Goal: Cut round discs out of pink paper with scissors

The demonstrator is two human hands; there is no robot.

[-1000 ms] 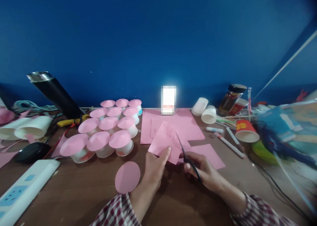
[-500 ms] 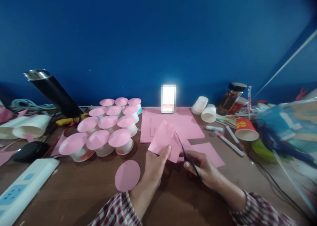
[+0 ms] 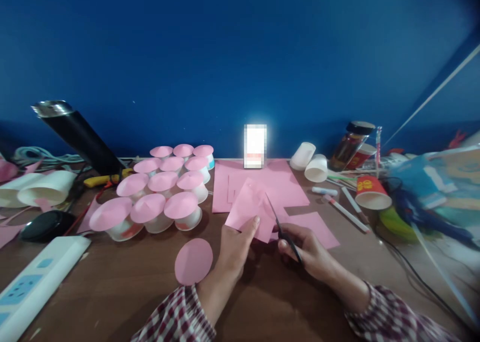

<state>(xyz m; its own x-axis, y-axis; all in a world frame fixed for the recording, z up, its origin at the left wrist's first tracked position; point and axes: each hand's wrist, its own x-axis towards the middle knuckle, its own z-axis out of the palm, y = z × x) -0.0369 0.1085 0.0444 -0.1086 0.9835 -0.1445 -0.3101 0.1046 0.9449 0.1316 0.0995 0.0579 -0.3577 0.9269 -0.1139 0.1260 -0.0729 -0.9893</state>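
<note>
Mid-cut at lower centre of frame: left hand (image 3: 234, 247) pinching a pink paper sheet (image 3: 252, 209) above the brown wooden bench (image 3: 112, 292), right hand (image 3: 305, 249) gripping black-handled scissors (image 3: 283, 227), blades into the sheet's right edge. Likely next: closing the blades while turning the sheet.

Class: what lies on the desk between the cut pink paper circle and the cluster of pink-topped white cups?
Head view: only bare brown wooden desk separates pink paper circle from cup cluster.

The scene is dim and blue-tinged, with a blown-out white glare from the lit screen (image 3: 255, 145) at the back of the table (image 3: 112, 292). Wide-angle distortion bends the edges, and the clutter at the right edge is smeared and soft.
</note>
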